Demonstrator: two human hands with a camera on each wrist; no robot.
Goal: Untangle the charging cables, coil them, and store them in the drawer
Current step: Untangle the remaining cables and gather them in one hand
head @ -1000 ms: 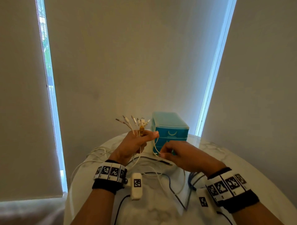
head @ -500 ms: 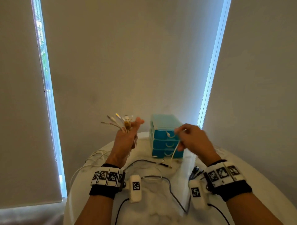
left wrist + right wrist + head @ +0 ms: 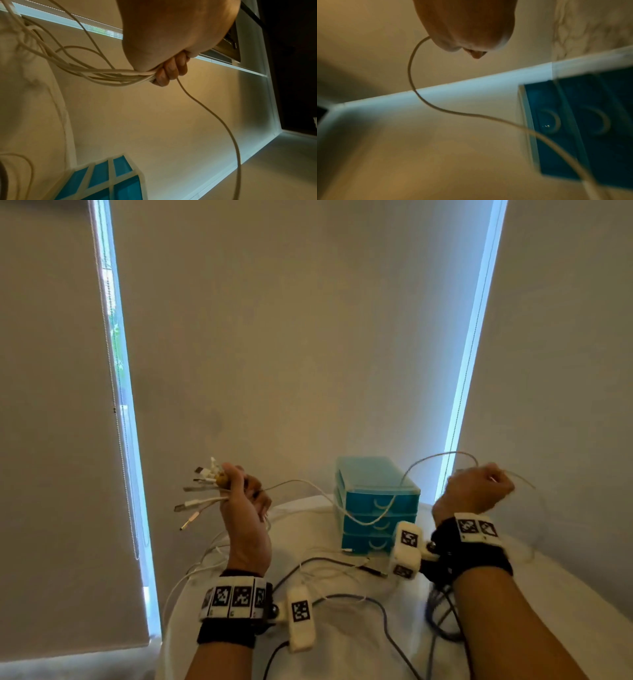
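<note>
Left hand point(image 3: 245, 508) raised above tabletop point(image 3: 342, 645), clenched around bundle of white cables point(image 3: 202, 498), plug ends fanned out leftward. Right hand point(image 3: 474, 491) raised at right, fingers closed on single white cable point(image 3: 373, 518) sagging across front of blue drawer unit point(image 3: 376, 501), all drawers closed. Loose cable loops point(image 3: 329, 570) lying on tabletop.

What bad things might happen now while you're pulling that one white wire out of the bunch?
The white cable sags across the front of the blue drawer unit, so pulling harder with the right hand might snag a handle or tug the unit. The left hand grips many cables together, so the pulled one may tighten a knot or drag others loose. Loose cables on the table could tangle again.
</note>
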